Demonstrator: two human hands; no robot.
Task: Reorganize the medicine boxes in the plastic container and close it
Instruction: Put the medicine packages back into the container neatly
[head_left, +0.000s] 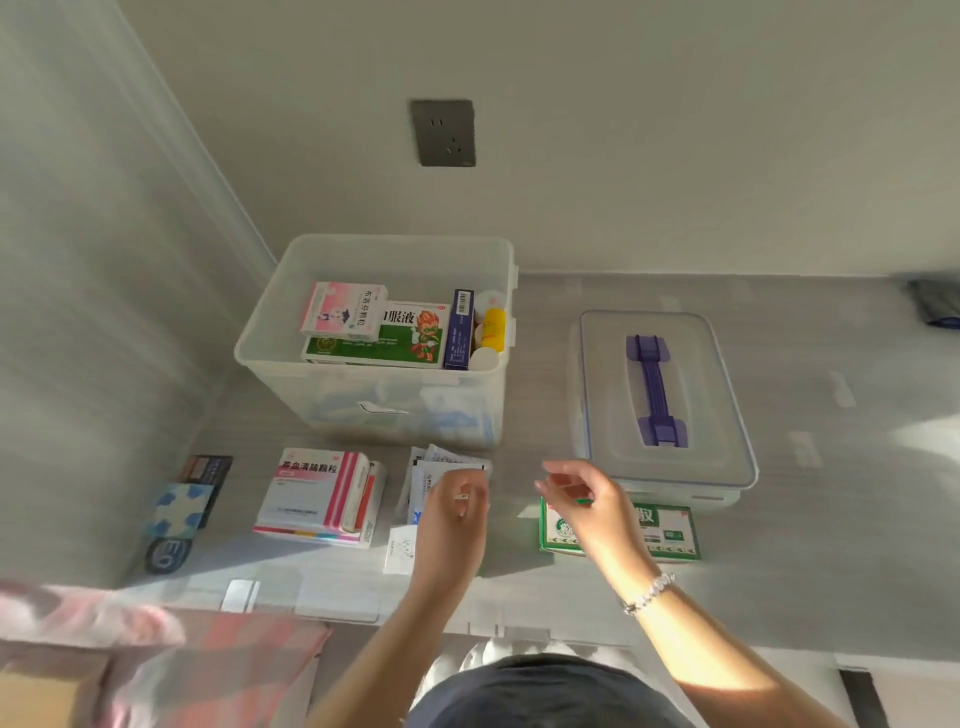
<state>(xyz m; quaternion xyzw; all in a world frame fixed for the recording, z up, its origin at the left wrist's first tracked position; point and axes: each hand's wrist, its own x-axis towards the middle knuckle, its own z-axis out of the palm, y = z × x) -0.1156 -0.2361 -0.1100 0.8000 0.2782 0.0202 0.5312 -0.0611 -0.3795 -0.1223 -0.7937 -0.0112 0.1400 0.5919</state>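
We see open container (374, 395); before it, left hand (457, 512) pinches sachets (441, 467), right hand (582, 499) loosely curled, holding nothing; lid (660, 395) right.

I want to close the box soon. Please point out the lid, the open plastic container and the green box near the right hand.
lid (727, 410): head view, bare top right of handle.
plastic container (374, 400): head view, front wall.
green box (670, 530): head view, printed top.

green box in container (384, 340): "服液" | green box on floor (670, 530): "散" | dark pack (165, 555): "EO"
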